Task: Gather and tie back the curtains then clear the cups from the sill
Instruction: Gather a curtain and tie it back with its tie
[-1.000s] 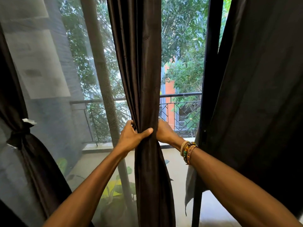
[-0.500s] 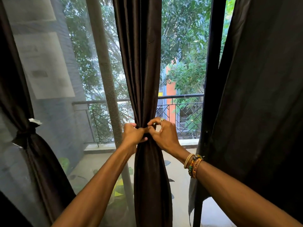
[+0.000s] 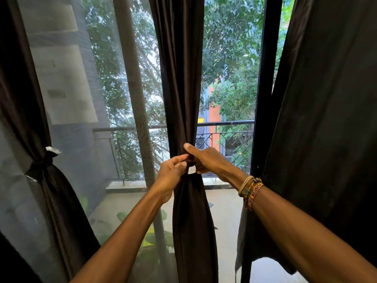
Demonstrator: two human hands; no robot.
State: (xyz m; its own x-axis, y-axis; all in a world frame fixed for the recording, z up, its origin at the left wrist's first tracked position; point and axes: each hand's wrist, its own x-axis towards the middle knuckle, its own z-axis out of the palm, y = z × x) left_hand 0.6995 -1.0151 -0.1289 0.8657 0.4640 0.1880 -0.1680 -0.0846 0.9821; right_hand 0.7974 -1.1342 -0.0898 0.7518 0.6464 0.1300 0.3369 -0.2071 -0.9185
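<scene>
Where left hand (image 3: pixel 172 173) pinches, glossy curtain (image 3: pixel 181 78) narrows.

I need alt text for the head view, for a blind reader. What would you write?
The left hand and right hand pinch a dark tie band around the gathered dark brown middle curtain before a window. The left dark curtain is already tied; the right dark curtain hangs loose.
</scene>
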